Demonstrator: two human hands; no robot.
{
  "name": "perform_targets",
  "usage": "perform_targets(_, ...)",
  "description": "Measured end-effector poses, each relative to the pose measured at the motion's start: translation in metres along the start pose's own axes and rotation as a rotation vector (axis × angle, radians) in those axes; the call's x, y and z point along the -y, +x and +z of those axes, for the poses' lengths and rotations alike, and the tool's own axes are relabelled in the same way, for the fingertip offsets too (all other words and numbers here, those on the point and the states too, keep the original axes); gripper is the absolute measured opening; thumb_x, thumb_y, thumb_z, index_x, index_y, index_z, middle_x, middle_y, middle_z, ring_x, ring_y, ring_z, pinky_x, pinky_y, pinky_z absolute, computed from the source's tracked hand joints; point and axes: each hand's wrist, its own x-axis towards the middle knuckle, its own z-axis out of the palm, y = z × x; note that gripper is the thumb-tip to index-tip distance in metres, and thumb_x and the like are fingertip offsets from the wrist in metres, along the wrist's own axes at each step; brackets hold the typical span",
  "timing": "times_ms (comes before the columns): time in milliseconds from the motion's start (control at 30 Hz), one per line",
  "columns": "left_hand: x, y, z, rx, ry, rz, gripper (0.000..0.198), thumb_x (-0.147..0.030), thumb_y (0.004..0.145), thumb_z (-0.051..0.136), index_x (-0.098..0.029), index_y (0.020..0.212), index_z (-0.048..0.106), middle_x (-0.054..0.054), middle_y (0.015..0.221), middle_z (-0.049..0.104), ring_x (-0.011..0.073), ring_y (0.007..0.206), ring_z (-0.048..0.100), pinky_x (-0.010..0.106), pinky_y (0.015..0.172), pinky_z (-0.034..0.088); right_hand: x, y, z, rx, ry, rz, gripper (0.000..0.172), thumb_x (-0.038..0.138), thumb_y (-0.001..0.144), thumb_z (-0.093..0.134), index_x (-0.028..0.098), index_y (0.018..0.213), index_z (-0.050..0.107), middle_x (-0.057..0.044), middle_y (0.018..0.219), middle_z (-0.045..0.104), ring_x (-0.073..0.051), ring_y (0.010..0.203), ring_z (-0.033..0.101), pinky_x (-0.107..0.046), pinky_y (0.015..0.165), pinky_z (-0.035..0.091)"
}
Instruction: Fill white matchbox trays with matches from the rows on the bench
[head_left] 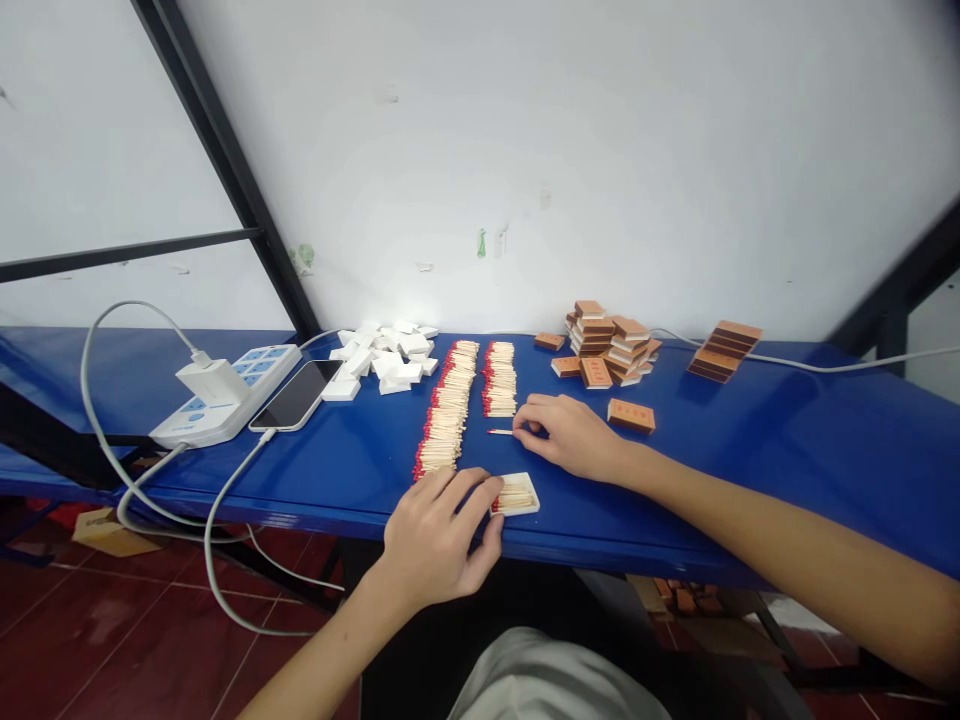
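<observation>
A white matchbox tray [525,507] with several red-tipped matches in it lies near the table's front edge. My left hand [439,535] curls at its left end, fingertips on the tray and thumb by the near side. My right hand [562,435] is closed in a pinch on the plain end of a single match [500,432], whose red head points left. Just beyond that hand is a short row of matches [500,380]. A longer row of matches [448,410] runs along the left, its near end close to my left hand.
White empty trays [386,355] lie heaped at the back left, next to a phone [296,395] and a power strip [225,395] with cables. Brown matchboxes [607,345] are stacked at the back right; one matchbox [631,415] lies nearer. An unfolded sleeve [724,350] stands farther right.
</observation>
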Motion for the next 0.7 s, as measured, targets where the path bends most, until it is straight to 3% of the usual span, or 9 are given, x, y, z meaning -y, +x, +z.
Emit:
perform_targets(433,0.0002,0.0002,0.0001,0.003,-0.001,-0.006,0.028,-0.021,0.086,0.058,-0.016,0.114,0.062,0.008,0.107,0.070,0.0242,0.086,0.061,0.038,0.075,0.052,0.0044,-0.0022,0.0000,-0.008,0.058,-0.013,0.015,0.017,0.089,0.056,0.019,0.094,0.070,-0.001,0.082,0.062,-0.013,0.073,0.054,-0.027,0.068,0.035)
perform_targets(700,-0.0001,-0.0015,0.0002,0.002,0.002,-0.005,0.029,-0.021,0.086,0.058,-0.016,0.114,0.062,0.008,0.107,0.070,0.0244,0.086,0.061,0.039,0.075,0.052,0.0062,0.0031,0.0024,-0.045,0.057,0.054,0.012,0.028,0.090,0.063,0.019,0.084,0.069,0.000,0.077,0.060,-0.013,0.070,0.053,-0.025,0.064,0.033)
